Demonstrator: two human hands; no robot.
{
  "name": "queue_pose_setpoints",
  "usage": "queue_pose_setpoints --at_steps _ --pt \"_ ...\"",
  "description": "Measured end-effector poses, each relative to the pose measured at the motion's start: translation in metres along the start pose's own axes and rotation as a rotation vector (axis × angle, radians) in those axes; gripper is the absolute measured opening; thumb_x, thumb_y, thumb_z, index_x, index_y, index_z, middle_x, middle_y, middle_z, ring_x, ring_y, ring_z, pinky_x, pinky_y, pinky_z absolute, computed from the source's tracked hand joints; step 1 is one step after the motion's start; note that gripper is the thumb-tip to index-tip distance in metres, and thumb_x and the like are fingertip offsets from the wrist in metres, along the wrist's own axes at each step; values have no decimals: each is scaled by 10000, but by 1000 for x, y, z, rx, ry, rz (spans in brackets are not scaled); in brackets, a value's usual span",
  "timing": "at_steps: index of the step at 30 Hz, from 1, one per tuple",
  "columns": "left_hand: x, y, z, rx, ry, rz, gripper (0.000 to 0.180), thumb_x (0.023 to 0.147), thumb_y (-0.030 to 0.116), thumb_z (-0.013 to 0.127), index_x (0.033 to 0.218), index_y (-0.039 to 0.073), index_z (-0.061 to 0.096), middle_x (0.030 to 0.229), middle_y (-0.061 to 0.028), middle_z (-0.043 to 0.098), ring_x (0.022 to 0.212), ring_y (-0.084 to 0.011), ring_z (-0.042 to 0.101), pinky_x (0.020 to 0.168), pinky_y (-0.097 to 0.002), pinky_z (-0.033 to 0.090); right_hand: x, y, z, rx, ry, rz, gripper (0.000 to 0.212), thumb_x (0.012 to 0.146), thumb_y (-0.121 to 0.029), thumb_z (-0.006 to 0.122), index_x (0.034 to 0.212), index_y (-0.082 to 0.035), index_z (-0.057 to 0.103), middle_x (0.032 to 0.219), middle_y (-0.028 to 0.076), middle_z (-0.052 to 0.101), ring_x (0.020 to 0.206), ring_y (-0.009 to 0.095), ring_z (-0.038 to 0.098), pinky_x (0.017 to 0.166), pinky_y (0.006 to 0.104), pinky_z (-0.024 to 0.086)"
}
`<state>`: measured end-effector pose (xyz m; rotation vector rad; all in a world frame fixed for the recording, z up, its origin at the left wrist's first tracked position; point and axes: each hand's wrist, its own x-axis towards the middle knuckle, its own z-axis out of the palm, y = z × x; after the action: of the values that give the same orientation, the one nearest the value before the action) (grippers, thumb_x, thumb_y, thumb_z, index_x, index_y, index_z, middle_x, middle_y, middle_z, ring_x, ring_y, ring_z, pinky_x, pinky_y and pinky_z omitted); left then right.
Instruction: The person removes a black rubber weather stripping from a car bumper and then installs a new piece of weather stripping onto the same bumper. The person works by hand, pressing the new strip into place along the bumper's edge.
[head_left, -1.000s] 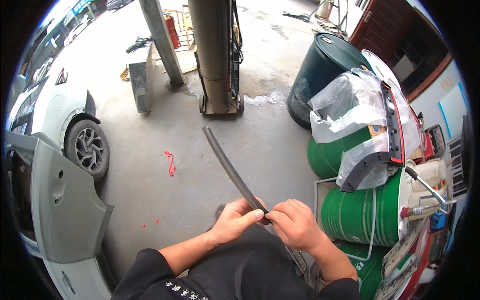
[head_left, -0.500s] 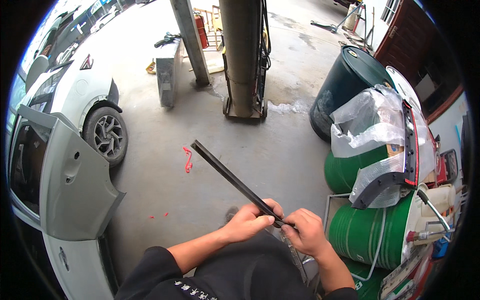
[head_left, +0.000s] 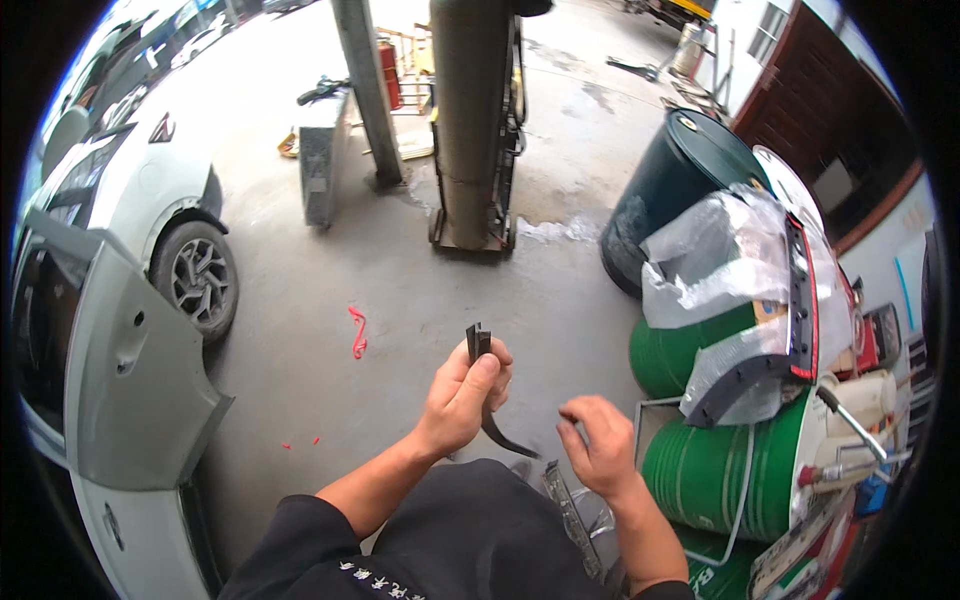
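now left hand [head_left: 462, 395] grips black rubber strip [head_left: 487, 400] upright; right hand [head_left: 600, 447] loosely curled, holding nothing

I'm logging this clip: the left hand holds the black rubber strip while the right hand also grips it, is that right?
Not quite. In the head view the left hand does hold the black rubber strip, but the right hand is off it, empty and loosely curled beside it.
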<state>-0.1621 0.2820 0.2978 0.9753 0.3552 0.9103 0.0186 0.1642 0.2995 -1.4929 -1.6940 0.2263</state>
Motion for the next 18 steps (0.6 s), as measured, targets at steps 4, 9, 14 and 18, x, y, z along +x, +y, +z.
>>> queue_pose_setpoints --at_steps 4,9,14,18 --pt "-7 -3 8 179 -19 -61 163 1049 169 467 1126 28 499 806 10 483 696 -79 429 636 -258 409 52 -34 -11 -136 169 -236 203 744 11 731 924 -9 641 836 114 646 688 278 637 612 376 509" --pt "-18 -2 10 493 -60 -105 240 1023 157 511 1195 -9 522 868 -23 579 778 -92 523 708 -268 460 64 -43 -2 -207 187 -323 237 711 -12 752 924 -10 649 835 98 652 676 268 633 595 367 508" --pt "-22 9 12 696 -86 -77 215 1020 163 506 1113 -18 578 746 -55 568 671 -132 532 634 -294 459 53 -40 3 -276 129 -280 227 716 -22 745 919 -5 646 834 98 660 708 261 649 629 376 519" --pt "-20 0 12 785 -98 -140 215 1015 159 484 1072 -17 595 673 -82 544 586 -166 521 570 -320 445 39 -35 -1 -323 113 -202 212 742 -59 729 923 10 641 851 114 669 724 268 658 643 379 527"
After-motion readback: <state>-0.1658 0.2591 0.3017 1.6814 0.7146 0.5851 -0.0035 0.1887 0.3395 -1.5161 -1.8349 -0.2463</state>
